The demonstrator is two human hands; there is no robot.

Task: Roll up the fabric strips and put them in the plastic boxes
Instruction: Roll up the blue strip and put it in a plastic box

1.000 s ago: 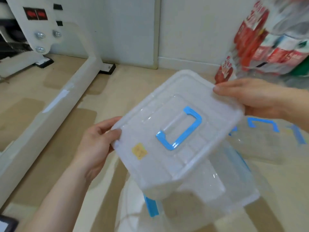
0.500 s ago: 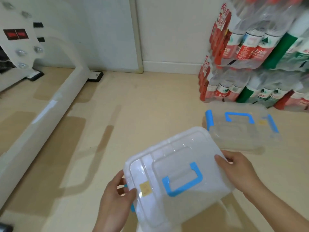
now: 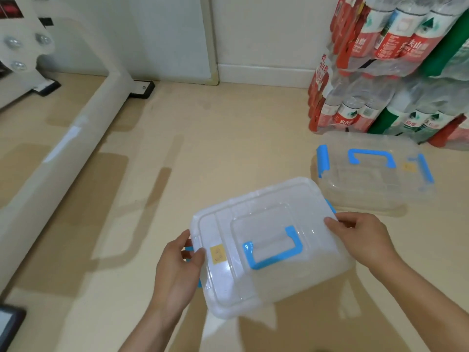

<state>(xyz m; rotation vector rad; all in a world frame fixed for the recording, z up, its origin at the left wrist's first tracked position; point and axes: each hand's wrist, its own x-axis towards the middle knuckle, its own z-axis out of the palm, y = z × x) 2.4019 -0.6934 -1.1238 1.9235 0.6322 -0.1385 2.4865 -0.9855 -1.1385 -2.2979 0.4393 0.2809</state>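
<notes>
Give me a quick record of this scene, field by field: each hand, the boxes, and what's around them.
left hand: grips the left edge of the lid, thumb on top
right hand: grips the lid's right edge
lid: clear, blue handle, yellow sticker, over the near box; seated or not, cannot tell
second box: on the floor to the right, lid on
fabric strips: none in view
surroundings: bottled water packs at the right, white machine frame at the left

Shrink-wrapped water bottle packs (image 3: 396, 67) stack right; a white machine leg (image 3: 63, 148) lies left.
</notes>
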